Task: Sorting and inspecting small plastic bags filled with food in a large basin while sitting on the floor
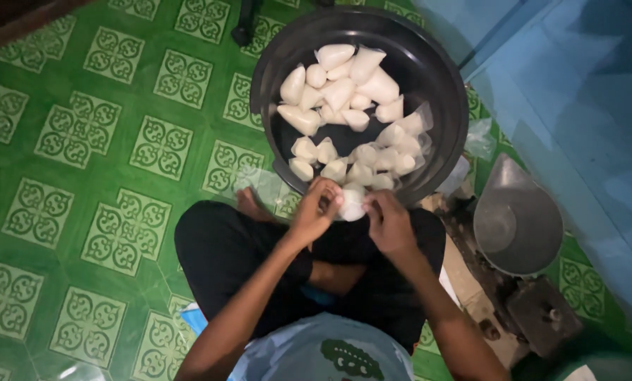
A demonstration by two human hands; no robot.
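While the person sits cross-legged on the green patterned floor [83, 212], both hands pinch one small plastic pouch [352, 204] of white filling just over the near rim of the black basin [443, 92]. The left hand [314, 212] and right hand [388, 222] each close fingers on its top. The pouch looks plump, pale and glossy, like the filled pouches [351, 113] heaped in the basin.

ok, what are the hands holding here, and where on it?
Both hands hold one small white filled plastic pouch over the black basin's near rim: left hand grips its left side, right hand its right edge.
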